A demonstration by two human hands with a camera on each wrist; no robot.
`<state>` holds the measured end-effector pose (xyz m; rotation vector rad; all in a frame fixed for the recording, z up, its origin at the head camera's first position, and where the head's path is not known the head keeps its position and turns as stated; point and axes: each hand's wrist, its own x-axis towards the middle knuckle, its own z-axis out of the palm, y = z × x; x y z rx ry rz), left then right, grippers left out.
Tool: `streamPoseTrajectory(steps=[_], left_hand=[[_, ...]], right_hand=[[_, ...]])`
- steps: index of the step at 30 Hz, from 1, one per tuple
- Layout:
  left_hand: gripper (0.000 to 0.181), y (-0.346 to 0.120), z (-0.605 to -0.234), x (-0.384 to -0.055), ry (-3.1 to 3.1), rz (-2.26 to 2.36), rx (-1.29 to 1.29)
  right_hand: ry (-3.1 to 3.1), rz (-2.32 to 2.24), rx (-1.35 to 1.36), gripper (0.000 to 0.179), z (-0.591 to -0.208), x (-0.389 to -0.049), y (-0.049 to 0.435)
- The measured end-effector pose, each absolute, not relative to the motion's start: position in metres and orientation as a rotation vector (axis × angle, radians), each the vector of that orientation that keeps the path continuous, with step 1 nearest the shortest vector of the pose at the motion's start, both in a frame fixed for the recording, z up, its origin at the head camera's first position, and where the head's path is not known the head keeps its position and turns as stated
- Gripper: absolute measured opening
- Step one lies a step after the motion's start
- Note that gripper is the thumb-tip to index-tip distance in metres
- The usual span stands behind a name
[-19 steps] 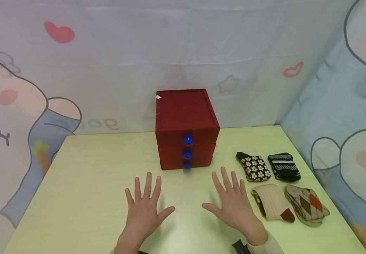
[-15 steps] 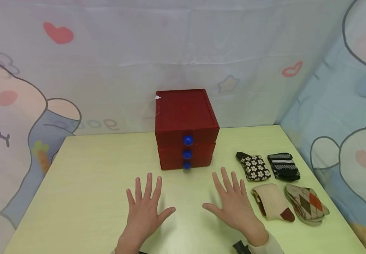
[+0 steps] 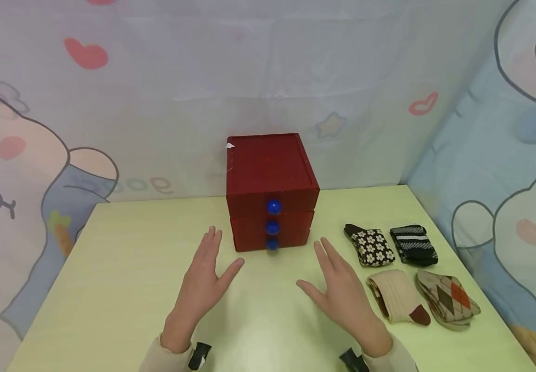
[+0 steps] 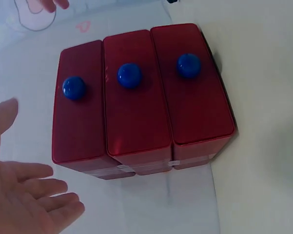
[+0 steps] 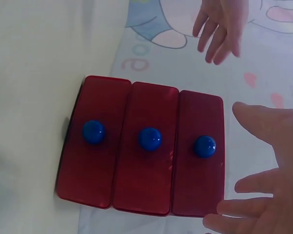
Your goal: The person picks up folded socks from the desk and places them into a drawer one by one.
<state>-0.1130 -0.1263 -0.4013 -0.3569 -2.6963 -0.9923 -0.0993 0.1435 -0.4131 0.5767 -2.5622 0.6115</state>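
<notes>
Both hands hover apart in front of a red three-drawer box [image 3: 268,165], touching nothing. My left hand [image 3: 200,284] has straight fingers and its thumb spread to the right. My right hand [image 3: 342,294] mirrors it, thumb toward the left, near the folded socks. Each drawer front carries a round blue knob [image 4: 129,75], and every drawer is closed. To the right lie a black flowered sock pair [image 3: 372,246], a black-and-white striped pair [image 3: 414,245], a cream pair with a brown patch [image 3: 398,297] and a beige argyle pair [image 3: 448,299].
The pale yellow table [image 3: 123,289] carries all of this. A printed cloth [image 3: 170,103] hangs behind the box, and another patterned cloth stands along the right side. Dark straps [image 3: 199,355] show at the wrists.
The left hand has lifted forward and turned so its fingers draw together. The right hand's fingers have also closed up side by side. The box and socks stay put while the view tilts slightly.
</notes>
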Motion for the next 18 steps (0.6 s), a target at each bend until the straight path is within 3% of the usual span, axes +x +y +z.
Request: streamPoseTrajectory(steps=[8,18], left_hand=[[0.062,-0.135,-0.379,-0.165,-2.529,-1.38,-0.275],[0.057,-0.128,-0.364,-0.215,-2.456,-1.653,-0.105]], right_hand=[[-2.5,0.672,0.605,0.078,-0.402,-0.106,0.136],[-2.441,0.769,0.568,0.07,-0.395,-0.118,0.125]])
